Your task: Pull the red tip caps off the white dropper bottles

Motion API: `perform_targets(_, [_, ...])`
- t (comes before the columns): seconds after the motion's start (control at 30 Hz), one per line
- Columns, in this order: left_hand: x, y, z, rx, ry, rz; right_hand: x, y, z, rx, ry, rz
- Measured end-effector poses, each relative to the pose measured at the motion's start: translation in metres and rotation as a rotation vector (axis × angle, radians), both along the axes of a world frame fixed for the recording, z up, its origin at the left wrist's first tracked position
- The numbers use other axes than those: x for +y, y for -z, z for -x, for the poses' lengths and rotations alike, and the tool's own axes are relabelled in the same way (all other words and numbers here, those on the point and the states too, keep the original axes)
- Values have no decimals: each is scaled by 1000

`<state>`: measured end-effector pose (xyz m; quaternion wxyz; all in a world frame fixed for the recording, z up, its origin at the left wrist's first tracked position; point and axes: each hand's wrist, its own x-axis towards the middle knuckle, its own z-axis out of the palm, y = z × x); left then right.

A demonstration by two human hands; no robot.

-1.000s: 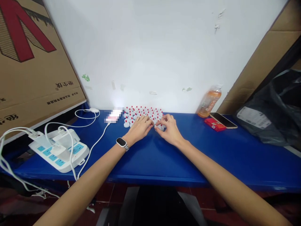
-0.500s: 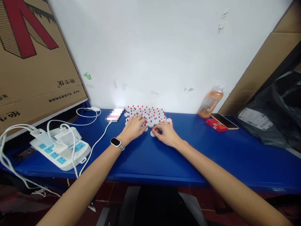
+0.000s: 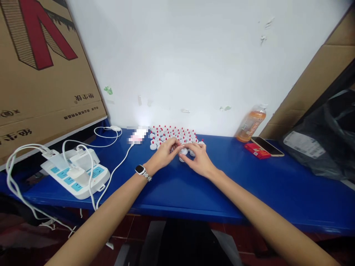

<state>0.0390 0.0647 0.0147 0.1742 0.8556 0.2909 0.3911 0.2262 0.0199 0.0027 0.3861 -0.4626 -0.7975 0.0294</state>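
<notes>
Several white caps with small red tips (image 3: 153, 146) stand in a tight cluster on the blue table, close to the wall. My right hand (image 3: 201, 159) grips a white cap (image 3: 183, 151) between thumb and fingers at the front of the cluster. Over the top of that same cap, my left hand (image 3: 165, 152) has its thumb and fingertips pinched together; what sits between them is hidden. Below the held cap, part of another white cap (image 3: 181, 159) shows by my right thumb. A watch (image 3: 140, 170) is on my left wrist.
On the left lie a white power strip (image 3: 80, 190) with plugs and cables and a charging phone (image 3: 138, 136). To the right are an orange drink bottle (image 3: 252, 123), a red box (image 3: 256, 150), a phone (image 3: 267, 146) and a dark plastic bag (image 3: 332, 129). A large cardboard box (image 3: 55, 85) leans at left.
My left hand has moved right from the cluster to meet my right hand. The right hand now holds a white cap up between both hands. The view has shifted slightly.
</notes>
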Motion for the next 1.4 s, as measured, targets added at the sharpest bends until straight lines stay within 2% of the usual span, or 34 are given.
perform_targets(0.13, [2, -1, 2, 206, 1, -202, 0, 1, 0, 14, -61, -3])
perform_targets(0.2, [4, -1, 1, 226, -1, -211, -1, -1, -1, -15, -46, -25])
perform_targets(0.57, [5, -1, -16, -5, -135, -38, -13, -19, 5, -177, 112, -173])
perform_targets(0.83, [5, 2, -20, -149, -125, 227, -15, -19, 12, -208, 173, -207])
perform_targets(0.9, [6, 3, -19, -153, -111, 259, -15, -18, 13, -144, 148, -167])
perform_targets(0.97, [4, 2, -16, -112, -81, 218, -13, -18, 11, -35, 87, -95])
perform_targets(1.03, [1, -1, -13, -13, -41, 85, -12, -18, 8, 120, -13, 27])
perform_targets(1.13, [-3, -6, -8, 150, 3, -165, -8, -21, 2, 398, -237, 266])
perform_targets(1.23, [-4, -8, -5, 215, 49, -298, -6, -24, -2, 574, -435, 464])
perform_targets(1.33, [-3, -5, -7, 208, 122, -333, -4, -25, -5, 653, -539, 628])
perform_targets(1.4, [-3, -3, -10, 150, 136, -286, -4, -26, -7, 649, -559, 650])
